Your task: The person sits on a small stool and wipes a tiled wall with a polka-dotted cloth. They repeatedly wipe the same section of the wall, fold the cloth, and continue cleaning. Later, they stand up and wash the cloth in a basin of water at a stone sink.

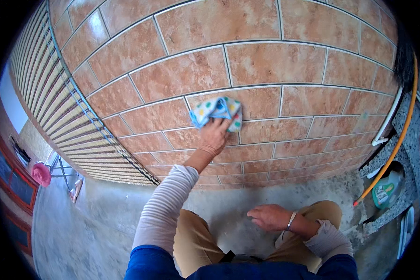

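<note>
My left hand (pixel 214 134) presses a folded cloth (pixel 217 109) with colored dots and a blue edge flat against the tiled wall (pixel 189 73). The cloth bunches up above my fingertips, and part of it lies under them. My left arm reaches up and forward in a pale ruched sleeve. Low on the other side, my right hand (pixel 270 216) hangs over the gap between my knees, close to my right thigh. Its fingers are bent and near each other, with the palm turned out of sight. A bracelet (pixel 291 221) circles that wrist.
A striped woven mat (pixel 70 101) covers the wall's left part. A pink hat (pixel 41 174) and a shoe (pixel 76 190) are farther left. On the right are an orange hose (pixel 395 159), a white pipe (pixel 388 119), a stone slab (pixel 406 150) and a detergent bottle (pixel 385 190). The floor (pixel 101 227) is concrete.
</note>
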`<state>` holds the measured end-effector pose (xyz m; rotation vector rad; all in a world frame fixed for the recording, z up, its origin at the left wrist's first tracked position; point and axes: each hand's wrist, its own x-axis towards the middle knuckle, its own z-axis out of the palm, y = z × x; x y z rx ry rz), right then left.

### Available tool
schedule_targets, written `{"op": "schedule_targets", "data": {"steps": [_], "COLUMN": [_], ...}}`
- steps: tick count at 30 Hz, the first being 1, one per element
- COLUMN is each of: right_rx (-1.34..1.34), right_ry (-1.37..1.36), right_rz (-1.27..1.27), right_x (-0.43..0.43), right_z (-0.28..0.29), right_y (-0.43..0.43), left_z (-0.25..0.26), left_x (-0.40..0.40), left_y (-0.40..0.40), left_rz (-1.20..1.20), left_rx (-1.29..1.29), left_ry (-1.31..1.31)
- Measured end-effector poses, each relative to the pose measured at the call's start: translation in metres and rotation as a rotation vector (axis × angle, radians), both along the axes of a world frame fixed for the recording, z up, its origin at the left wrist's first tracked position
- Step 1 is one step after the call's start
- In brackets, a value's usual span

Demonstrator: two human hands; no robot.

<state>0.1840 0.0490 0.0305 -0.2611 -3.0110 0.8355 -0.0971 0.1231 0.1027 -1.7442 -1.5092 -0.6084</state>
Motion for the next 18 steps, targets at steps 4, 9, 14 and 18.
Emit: {"op": "schedule_targets", "data": {"steps": [4,9,14,18], "right_rx": [0.012,0.018,0.009,0.015], "right_ry": [0.059,0.075,0.112,0.043], "right_rz": [0.012,0.012,0.036,0.039], "right_x": [0.002,0.003,-0.001,-0.004], "right_z": [-0.007,-0.005,0.0,0.0], "right_y": [0.003,0.003,0.001,-0.003], "left_z": [-0.059,-0.063,0.009,0.066], "left_x": [0.007,0.009,-0.005,0.01], "left_y": [-0.005,-0.007,-0.004,0.009], "left_rz": [-0.071,-0.128,-0.129,-0.146], "left_rx": [-0.261,-0.282,-0.269,-0.105], "left_ry": [-0.112,-0.076,0.019,0.182]}}
